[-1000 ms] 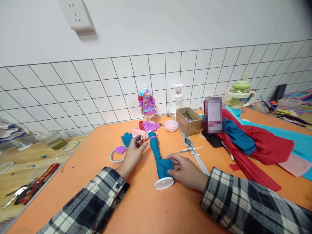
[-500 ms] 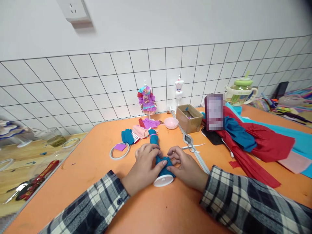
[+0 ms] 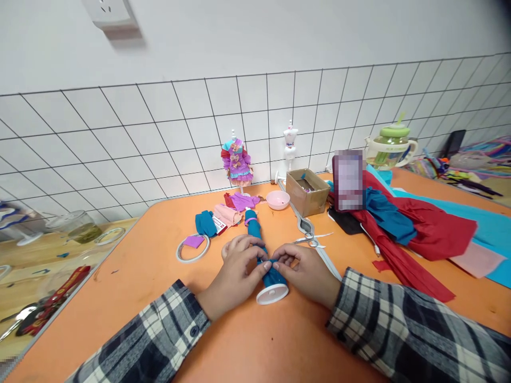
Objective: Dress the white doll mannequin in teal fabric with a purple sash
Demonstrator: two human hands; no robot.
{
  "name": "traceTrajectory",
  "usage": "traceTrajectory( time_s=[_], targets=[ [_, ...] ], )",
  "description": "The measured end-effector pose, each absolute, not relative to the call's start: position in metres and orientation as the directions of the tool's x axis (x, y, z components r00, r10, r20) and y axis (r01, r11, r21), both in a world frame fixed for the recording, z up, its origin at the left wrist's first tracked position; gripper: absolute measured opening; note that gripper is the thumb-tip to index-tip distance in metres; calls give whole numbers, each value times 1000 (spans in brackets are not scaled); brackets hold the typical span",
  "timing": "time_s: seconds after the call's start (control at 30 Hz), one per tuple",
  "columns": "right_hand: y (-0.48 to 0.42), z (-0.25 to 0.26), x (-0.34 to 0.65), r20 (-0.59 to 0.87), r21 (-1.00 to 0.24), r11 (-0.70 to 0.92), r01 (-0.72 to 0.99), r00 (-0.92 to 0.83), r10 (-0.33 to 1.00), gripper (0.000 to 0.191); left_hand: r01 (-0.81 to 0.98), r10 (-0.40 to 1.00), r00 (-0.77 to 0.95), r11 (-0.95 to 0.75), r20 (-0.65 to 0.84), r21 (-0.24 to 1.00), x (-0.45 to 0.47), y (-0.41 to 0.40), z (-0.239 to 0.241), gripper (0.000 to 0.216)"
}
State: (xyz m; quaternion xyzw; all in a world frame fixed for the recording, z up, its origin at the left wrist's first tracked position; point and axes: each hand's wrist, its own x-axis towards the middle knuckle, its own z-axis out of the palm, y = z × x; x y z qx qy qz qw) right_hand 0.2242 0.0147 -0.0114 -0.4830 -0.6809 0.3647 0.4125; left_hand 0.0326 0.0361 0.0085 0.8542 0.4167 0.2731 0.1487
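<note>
A small mannequin wrapped in teal cloth (image 3: 255, 234) lies on its side on the orange table (image 3: 151, 255), its white round base (image 3: 272, 293) towards me. My left hand (image 3: 235, 271) and my right hand (image 3: 305, 268) meet over the lower end of the cloth. The fingertips of both hands pinch the teal fabric just above the base. A pink band circles the figure's far end. Both sleeves are plaid.
Scissors (image 3: 313, 242) and a long grey ruler lie right of my hands. A white ring with purple paper (image 3: 194, 247), cloth scraps, a pink bowl (image 3: 278, 199), a cardboard box (image 3: 307, 190), two dressed stands by the wall, red and blue fabric (image 3: 415, 229) at right.
My left hand left the scraps near the ring and came to the teal cloth. Both hands now pinch the fabric together near the base.
</note>
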Motion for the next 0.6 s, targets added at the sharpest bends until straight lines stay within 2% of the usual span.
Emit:
traceTrajectory(
  time_s=[0.1,0.33,0.6],
  targets=[
    [14,-12,224,181,-923,236,304,-199,963,9,618,775,517,-632,364,468,33,38,7,14],
    [19,-14,228,127,-923,178,342,-166,978,10,619,766,503,-642,399,453,33,40,3,12],
    [24,-21,228,107,-951,146,271,-153,982,11,659,748,535,-660,392,360,35,34,10,12]
  ],
)
